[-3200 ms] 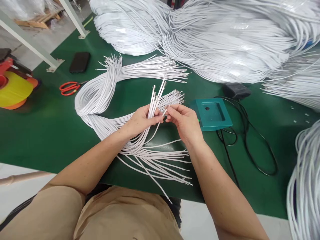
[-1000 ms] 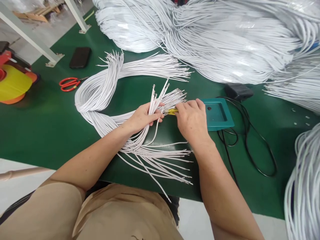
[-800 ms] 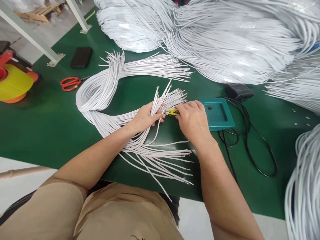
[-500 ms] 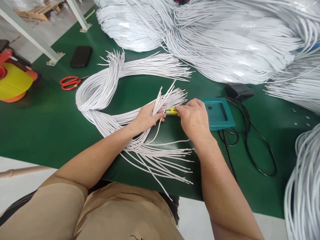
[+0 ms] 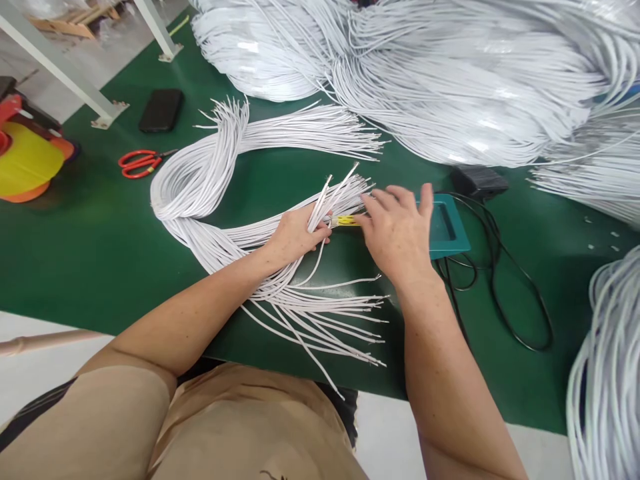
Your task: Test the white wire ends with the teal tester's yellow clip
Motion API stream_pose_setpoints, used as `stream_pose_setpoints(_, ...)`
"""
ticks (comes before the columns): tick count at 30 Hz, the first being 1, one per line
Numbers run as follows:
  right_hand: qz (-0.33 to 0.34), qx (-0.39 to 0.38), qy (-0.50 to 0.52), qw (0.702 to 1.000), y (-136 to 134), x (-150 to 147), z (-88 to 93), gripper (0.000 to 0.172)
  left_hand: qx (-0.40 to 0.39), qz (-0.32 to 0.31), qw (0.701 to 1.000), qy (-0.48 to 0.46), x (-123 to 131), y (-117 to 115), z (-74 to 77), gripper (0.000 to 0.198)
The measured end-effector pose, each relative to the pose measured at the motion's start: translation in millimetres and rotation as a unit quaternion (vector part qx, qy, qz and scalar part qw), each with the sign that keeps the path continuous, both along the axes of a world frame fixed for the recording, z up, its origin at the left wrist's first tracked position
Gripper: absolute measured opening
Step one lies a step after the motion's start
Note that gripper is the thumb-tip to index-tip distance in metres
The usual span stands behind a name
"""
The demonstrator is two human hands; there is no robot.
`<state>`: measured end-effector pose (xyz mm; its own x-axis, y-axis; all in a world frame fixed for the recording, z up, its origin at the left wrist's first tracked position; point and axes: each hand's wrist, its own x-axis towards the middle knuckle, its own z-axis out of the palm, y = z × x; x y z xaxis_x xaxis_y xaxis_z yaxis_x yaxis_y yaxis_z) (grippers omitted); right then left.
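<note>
Several white wires [image 5: 320,208] are gripped in my left hand [image 5: 296,235], their stripped ends pointing up past the fingers. A small yellow piece [image 5: 346,221] sticks out between my two hands, its left end close to my left fingertips. My right hand [image 5: 397,230] is at the right end of that piece, with its fingers spread; whether the thumb touches the piece is unclear. White wires run in a curved bundle [image 5: 193,180] on the left, and loose ends [image 5: 340,313] fan out below my hands.
Beyond my right hand lies a teal tray [image 5: 457,223], with a black device [image 5: 479,181] and black cable [image 5: 520,340] beside it. Red-handled scissors [image 5: 140,163] and a black box [image 5: 161,110] lie left. Large wire heaps [image 5: 450,87] fill the back of the green table [image 5: 65,267].
The fingers of my right hand have opened and lifted off the yellow piece, and that hand has shifted slightly right. My left hand keeps its hold on the wires.
</note>
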<state>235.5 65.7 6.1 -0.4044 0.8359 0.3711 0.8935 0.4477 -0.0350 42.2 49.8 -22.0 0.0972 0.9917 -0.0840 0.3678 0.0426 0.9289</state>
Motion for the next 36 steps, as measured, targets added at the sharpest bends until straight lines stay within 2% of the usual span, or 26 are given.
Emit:
stream_pose_setpoints(3,-0.092,0.038,0.011,0.995,0.5,6.7,-4.4,0.037,-0.047,0.003,0.997,-0.056,-2.5,1.8,1.7,0.038)
stream_pose_setpoints(5,-0.105,0.040,0.003,0.994,1.8,10.1,-8.0,0.039,-0.060,0.002,0.995,-0.080,-5.2,3.0,2.2,0.037)
stream_pose_setpoints(10,-0.102,0.028,0.002,0.994,2.5,8.5,-5.5,0.039,-0.059,0.011,0.991,-0.121,-12.0,1.8,4.7,0.038)
stream_pose_setpoints(14,-0.027,-0.015,0.138,0.990,-2.8,-5.6,5.4,0.034,-0.053,0.000,0.983,-0.174,-14.9,-2.3,11.1,0.043)
stream_pose_setpoints(16,0.027,-0.081,0.239,0.967,-6.6,-14.3,8.7,0.034,-0.043,-0.027,0.978,-0.200,-15.3,-3.9,13.5,0.044)
stream_pose_setpoints(18,0.061,-0.168,0.324,0.929,-9.7,-21.4,9.6,0.035,-0.028,-0.048,0.975,-0.217,-15.4,-4.8,14.2,0.044)
stream_pose_setpoints(21,0.068,-0.292,0.416,0.859,-11.6,-26.4,9.5,0.034,-0.009,-0.067,0.972,-0.227,-15.4,-4.9,13.2,0.046)
stream_pose_setpoints(23,0.064,-0.341,0.454,0.821,-11.3,-26.8,10.8,0.029,-0.005,-0.076,0.971,-0.228,-15.3,-4.7,12.9,0.047)
stream_pose_setpoints(27,0.063,-0.369,0.494,0.785,-10.1,-25.6,15.2,0.018,-0.006,-0.073,0.972,-0.225,-14.3,-5.2,14.8,0.048)
stream_pose_setpoints(31,0.045,-0.391,0.538,0.746,-9.6,-26.1,13.5,0.025,-0.006,-0.074,0.973,-0.218,-13.7,-6.1,14.4,0.048)
stream_pose_setpoints(36,0.038,-0.413,0.583,0.699,-9.6,-28.6,8.8,0.025,-0.004,-0.075,0.973,-0.220,-13.7,-6.6,13.6,0.048)
